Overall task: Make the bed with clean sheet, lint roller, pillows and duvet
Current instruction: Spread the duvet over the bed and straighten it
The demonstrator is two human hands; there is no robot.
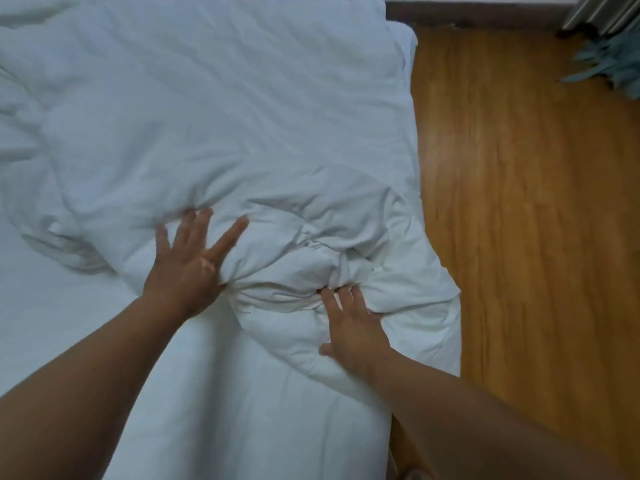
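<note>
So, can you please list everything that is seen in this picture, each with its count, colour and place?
duvet: one, white, crumpled over the far and right part of the bed, with a bunched corner near the right edge
sheet: one, white, flat on the bed, bare at the near left
floor: one, brown wood, right of the bed
curtain: one, pale grey, top right corner
ragged thing: one, blue-green, below the curtain at the right edge; too blurred to name
left hand: one, fingers spread, presses on the duvet
right hand: one, fingers straight, rests on the bunched corner, fingertips at a fold
</note>
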